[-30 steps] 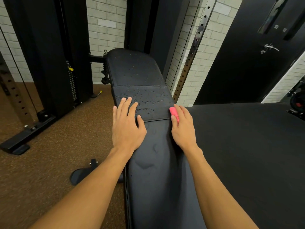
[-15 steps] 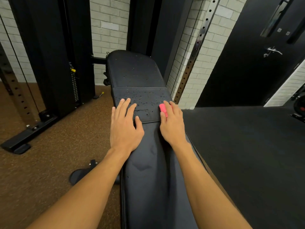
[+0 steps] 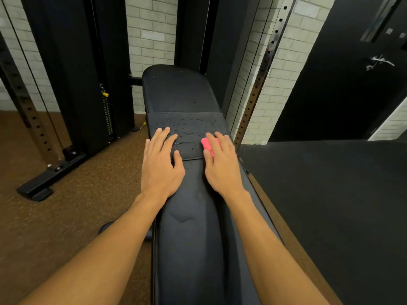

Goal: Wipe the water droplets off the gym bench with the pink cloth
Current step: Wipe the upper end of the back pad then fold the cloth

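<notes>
A long black padded gym bench [image 3: 193,227] runs away from me down the middle of the view. Water droplets [image 3: 187,128] speckle its middle panel, with a few more on the far pad. My right hand [image 3: 221,164] presses flat on the bench's right side, holding a small folded pink cloth [image 3: 207,145] under its fingers; only the cloth's left edge shows. My left hand [image 3: 160,164] lies flat with fingers spread on the bench's left side, its fingertips at the wet panel, holding nothing.
A black cable machine with a weight stack [image 3: 108,115] and its floor foot [image 3: 50,172] stands left on brown carpet. A perforated steel upright [image 3: 257,84] rises right of the bench. Black flooring [image 3: 330,194] lies to the right, a dark door with a handle [image 3: 380,61] behind.
My right hand with the pink cloth has slid left and forward, from the bench's right edge onto the wet panel. My left hand has stayed flat in place.
</notes>
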Demonstrator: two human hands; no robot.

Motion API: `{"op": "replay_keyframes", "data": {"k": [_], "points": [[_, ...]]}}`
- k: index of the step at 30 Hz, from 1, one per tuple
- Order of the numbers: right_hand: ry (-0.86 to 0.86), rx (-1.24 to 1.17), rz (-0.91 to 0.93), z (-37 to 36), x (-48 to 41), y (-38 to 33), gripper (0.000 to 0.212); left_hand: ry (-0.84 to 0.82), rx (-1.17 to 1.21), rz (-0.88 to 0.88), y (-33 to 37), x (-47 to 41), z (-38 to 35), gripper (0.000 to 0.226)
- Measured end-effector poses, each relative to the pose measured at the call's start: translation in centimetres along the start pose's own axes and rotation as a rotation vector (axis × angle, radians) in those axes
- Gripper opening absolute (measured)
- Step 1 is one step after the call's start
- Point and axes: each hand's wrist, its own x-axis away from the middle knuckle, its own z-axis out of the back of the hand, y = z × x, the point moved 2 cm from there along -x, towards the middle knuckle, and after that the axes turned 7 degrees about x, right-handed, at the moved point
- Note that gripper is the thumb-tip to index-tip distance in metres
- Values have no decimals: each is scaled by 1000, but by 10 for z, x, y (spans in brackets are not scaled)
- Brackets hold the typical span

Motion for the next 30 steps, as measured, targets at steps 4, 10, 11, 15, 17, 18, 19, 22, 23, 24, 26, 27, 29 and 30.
{"op": "replay_keyframes", "data": {"k": [4, 10, 11, 15, 17, 18, 19, 22, 23, 24, 26, 27, 29, 30], "points": [[-76, 14, 160, 6, 18, 13, 53, -1, -9, 6, 1, 0, 0, 47], [-4, -14, -169, 11, 1, 33, 51, 0, -32, 34, 2, 1, 1, 51], [-11, -19, -193, 9, -3, 30, 51, 3, -34, 49, 2, 2, 1, 53], [25, 8, -220, 7, -13, 17, 50, 0, -46, 70, 1, 0, -1, 56], [38, -3, -191, 6, -15, 9, 50, 2, -37, 66, 0, -1, -2, 55], [31, -12, -163, 4, -13, 2, 50, -6, -28, 60, -1, -1, -1, 55], [18, -17, -109, 1, -12, -4, 50, -7, -17, 64, 0, -1, -2, 55], [-21, -25, 53, -4, 2, -18, 49, -24, 16, 64, -2, 0, 0, 55], [-36, -28, 82, -4, 10, -16, 49, -26, 23, 73, -1, 2, 0, 55], [-43, -16, 91, -3, 14, -15, 48, -23, 39, 81, -2, 1, 1, 56], [-18, 3, 44, 1, 19, -5, 47, -15, 73, 116, -3, 2, 2, 57], [7, 13, -10, 3, 18, -1, 47, -7, 92, 133, -3, 2, 3, 59], [38, 8, -161, 3, 9, 1, 48, 8, 125, 161, -3, 3, 2, 63], [35, 1, -214, 0, 1, -4, 48, 20, 146, 181, -4, 2, 2, 64]]}}
